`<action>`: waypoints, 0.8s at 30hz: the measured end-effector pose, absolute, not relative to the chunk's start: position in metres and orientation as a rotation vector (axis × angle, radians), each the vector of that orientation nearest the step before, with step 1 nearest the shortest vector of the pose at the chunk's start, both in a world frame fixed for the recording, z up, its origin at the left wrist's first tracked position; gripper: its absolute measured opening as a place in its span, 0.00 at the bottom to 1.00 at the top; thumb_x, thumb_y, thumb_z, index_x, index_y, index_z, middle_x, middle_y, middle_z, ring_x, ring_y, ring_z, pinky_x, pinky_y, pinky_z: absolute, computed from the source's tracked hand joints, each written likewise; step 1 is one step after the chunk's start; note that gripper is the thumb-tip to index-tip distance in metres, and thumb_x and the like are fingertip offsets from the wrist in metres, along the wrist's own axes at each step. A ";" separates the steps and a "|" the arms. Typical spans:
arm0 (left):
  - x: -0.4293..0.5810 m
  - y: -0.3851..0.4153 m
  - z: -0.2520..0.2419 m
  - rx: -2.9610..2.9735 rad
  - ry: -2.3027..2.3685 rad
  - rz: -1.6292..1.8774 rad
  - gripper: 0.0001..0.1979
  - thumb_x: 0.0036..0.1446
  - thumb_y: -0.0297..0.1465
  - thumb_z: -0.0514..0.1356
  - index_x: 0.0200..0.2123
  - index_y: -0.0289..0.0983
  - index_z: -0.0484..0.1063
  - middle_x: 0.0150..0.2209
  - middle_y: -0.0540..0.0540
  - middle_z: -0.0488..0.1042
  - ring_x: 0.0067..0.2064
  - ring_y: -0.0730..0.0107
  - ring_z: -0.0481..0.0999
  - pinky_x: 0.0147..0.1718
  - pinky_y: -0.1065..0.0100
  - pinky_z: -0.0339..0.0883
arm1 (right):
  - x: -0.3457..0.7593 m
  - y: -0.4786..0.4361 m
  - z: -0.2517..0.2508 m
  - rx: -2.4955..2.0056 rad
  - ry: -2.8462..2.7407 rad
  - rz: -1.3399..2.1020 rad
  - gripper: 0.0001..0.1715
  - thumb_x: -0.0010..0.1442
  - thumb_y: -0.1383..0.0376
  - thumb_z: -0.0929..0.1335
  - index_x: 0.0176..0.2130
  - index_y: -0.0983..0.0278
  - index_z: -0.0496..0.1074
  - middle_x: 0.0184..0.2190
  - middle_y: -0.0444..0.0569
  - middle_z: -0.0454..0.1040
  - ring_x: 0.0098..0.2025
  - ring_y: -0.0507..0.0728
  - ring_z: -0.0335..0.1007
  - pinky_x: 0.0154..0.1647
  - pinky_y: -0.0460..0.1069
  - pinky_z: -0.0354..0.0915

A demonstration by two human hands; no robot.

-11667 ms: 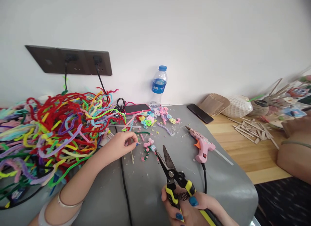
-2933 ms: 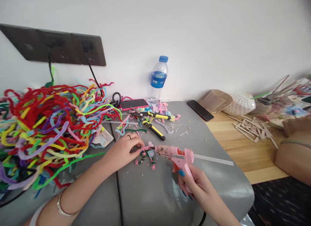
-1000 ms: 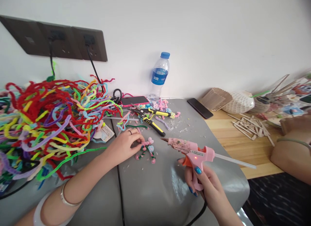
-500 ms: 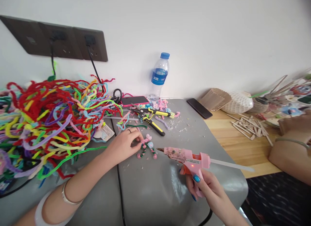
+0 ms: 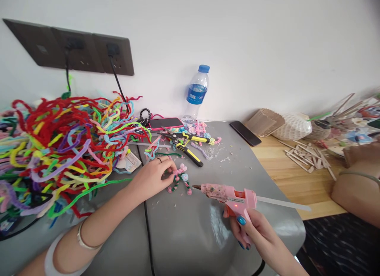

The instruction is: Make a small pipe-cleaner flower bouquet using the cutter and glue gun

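My left hand pinches the left side of a small craft piece of pink, blue and green twisted pipe cleaners, low over the grey table cover. My right hand is wrapped round the handle of a pink hot glue gun. A small red light glows on the gun, and a clear glue stick sticks out of its back. The gun's nozzle points left, just right of the craft piece and seemingly apart from it.
A big heap of coloured pipe cleaners lies left. Behind my hands are yellow-black pliers, a pink-edged phone and a bottle. A black phone, wooden sticks and another person's arm are right.
The view has shifted slightly. The glue gun's nozzle sits a little lower and closer to the craft piece's right end. My left hand keeps its pinch.
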State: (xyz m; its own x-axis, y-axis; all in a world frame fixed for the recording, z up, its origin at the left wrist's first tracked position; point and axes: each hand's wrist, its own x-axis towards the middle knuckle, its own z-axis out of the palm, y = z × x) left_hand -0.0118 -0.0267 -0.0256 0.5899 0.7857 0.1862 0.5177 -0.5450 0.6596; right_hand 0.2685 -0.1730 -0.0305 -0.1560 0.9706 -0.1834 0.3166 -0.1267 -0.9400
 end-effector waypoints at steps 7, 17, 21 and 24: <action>-0.012 -0.027 -0.026 2.283 1.028 0.653 0.08 0.54 0.21 0.57 0.35 0.40 0.70 0.35 0.50 0.74 0.35 0.70 0.76 0.30 0.72 0.66 | 0.275 -0.177 -0.035 -1.480 -1.526 1.380 0.29 0.68 0.44 0.57 0.38 0.65 0.69 0.16 0.40 0.62 0.18 0.50 0.53 0.23 0.47 0.55; -0.011 -0.027 -0.023 2.287 1.022 0.637 0.08 0.54 0.21 0.57 0.34 0.39 0.70 0.35 0.50 0.74 0.36 0.70 0.76 0.31 0.72 0.66 | 0.272 -0.173 -0.032 -1.463 -1.553 1.392 0.27 0.69 0.46 0.57 0.36 0.64 0.68 0.15 0.40 0.61 0.18 0.50 0.51 0.24 0.47 0.54; -0.011 -0.027 -0.023 2.286 1.020 0.629 0.09 0.54 0.20 0.57 0.34 0.39 0.70 0.35 0.50 0.74 0.38 0.70 0.76 0.31 0.72 0.66 | 0.271 -0.172 -0.028 -1.491 -1.590 1.392 0.29 0.69 0.45 0.56 0.31 0.63 0.67 0.15 0.41 0.61 0.18 0.50 0.51 0.23 0.47 0.54; -0.011 -0.027 -0.024 2.290 1.019 0.631 0.09 0.54 0.20 0.57 0.34 0.39 0.70 0.35 0.50 0.74 0.38 0.69 0.76 0.31 0.71 0.66 | 0.270 -0.172 -0.026 -1.516 -1.628 1.370 0.32 0.69 0.44 0.56 0.24 0.62 0.63 0.15 0.42 0.61 0.19 0.50 0.52 0.24 0.47 0.54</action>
